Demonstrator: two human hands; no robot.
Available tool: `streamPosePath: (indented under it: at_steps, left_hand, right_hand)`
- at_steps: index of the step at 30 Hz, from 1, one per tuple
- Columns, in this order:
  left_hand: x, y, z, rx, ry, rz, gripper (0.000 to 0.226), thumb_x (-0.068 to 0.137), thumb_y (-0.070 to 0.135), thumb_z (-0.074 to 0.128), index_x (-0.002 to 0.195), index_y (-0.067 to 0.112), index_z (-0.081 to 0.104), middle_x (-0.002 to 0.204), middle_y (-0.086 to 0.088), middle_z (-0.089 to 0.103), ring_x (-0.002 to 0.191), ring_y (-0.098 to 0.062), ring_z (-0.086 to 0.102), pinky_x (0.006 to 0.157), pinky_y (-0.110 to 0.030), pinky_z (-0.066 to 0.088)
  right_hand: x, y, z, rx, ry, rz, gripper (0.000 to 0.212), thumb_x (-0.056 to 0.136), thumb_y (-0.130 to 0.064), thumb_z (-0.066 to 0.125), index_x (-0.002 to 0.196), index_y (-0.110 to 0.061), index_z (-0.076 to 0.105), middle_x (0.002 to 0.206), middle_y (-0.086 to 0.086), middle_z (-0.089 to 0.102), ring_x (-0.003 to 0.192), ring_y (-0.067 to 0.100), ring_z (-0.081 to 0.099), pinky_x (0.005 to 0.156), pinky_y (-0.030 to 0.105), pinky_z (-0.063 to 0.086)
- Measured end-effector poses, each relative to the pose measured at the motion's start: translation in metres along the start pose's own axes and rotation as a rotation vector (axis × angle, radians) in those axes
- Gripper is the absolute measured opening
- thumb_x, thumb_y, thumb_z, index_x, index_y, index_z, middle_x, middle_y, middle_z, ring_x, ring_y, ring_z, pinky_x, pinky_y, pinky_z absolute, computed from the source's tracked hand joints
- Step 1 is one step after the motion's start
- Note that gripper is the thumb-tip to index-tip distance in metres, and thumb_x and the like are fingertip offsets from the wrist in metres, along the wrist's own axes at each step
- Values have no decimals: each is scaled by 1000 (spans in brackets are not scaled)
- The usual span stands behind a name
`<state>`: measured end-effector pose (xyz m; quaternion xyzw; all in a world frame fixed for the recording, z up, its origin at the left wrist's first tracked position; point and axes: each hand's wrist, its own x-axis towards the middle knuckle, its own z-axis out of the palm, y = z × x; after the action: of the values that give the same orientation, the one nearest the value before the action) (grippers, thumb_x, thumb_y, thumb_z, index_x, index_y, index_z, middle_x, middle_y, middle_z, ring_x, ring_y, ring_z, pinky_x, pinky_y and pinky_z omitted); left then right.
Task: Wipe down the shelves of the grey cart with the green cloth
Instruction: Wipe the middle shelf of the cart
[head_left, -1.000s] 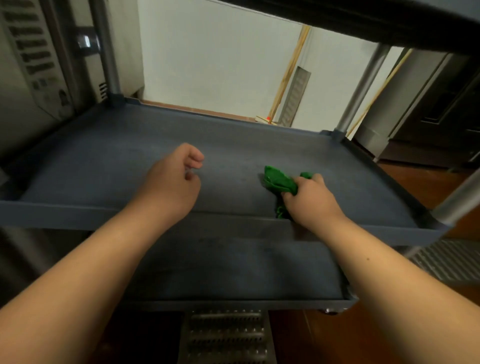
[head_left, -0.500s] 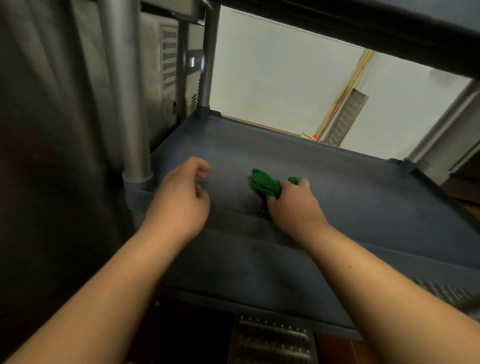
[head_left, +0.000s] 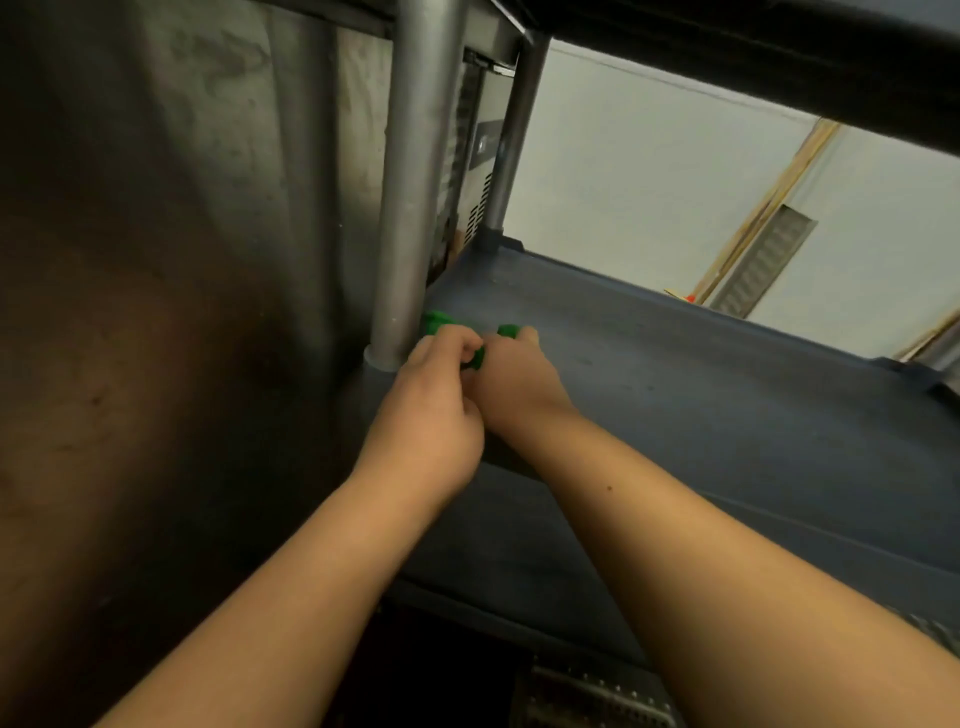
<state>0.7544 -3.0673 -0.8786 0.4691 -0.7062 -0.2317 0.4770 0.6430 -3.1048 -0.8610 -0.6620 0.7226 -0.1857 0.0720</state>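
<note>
The grey cart's middle shelf (head_left: 701, 395) runs from the near left corner to the far right. The green cloth (head_left: 435, 323) is bunched at that near left corner, right beside the metal post (head_left: 415, 197); most of it is hidden by my hands. My right hand (head_left: 511, 382) is closed on the cloth and presses it onto the shelf. My left hand (head_left: 436, 410) touches my right hand, its fingers curled onto the cloth. The cart's lower shelf (head_left: 498, 561) shows beneath my forearms.
A stainless steel appliance wall (head_left: 182, 234) stands close on the left. The upper shelf's underside (head_left: 779, 57) hangs overhead. A second post (head_left: 511, 140) rises at the far left corner. Wooden handles and a vent panel (head_left: 763, 260) lean on the white wall behind. A floor grate (head_left: 592, 696) lies below.
My right hand has slid the cloth left to the shelf corner by the post. My left hand has closed in and now touches the cloth. My view has swung left.
</note>
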Motion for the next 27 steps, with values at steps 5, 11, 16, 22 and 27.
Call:
streamPosePath:
  at_steps: [5,11,16,22,27]
  left_hand:
    - [0,7,1,68,83,-42,47,76,-6,48,110,27,51,115,4,53,111,-17,52,94,-43,48]
    - [-5,28,29,101,45,3,43,77,-3,52,109,26,51,112,5,54,110,-16,52,95,-39,46]
    - [-15,54,77,145,-63,80,41,77,1,52,111,24,52,114,2,57,109,-21,53,92,-38,46]
    - [-31,112,154,183,-229,122,38,84,7,50,115,28,49,120,7,54,116,-16,49,92,-32,44]
    - [-34,159,216,143,-296,110,34,86,12,50,110,35,45,118,11,52,109,-16,52,89,-40,48]
  right_hand:
    - [7,-7,1,126,-46,-238,16,86,-32,47,70,-37,47,87,0,54,96,29,53,84,33,42]
    - [-3,44,-18,38,-26,-223,23,83,-31,53,64,-36,41,73,-11,48,85,25,52,75,30,36]
    - [-42,133,-57,20,57,-74,28,85,-25,63,113,-24,68,95,5,60,102,23,49,80,31,42]
    - [-97,245,-116,-49,119,96,40,86,-23,66,125,-29,65,82,-8,39,103,28,54,86,31,45]
    - [-148,349,-170,-105,161,297,35,86,-26,67,121,-30,68,98,7,55,102,30,59,78,28,42]
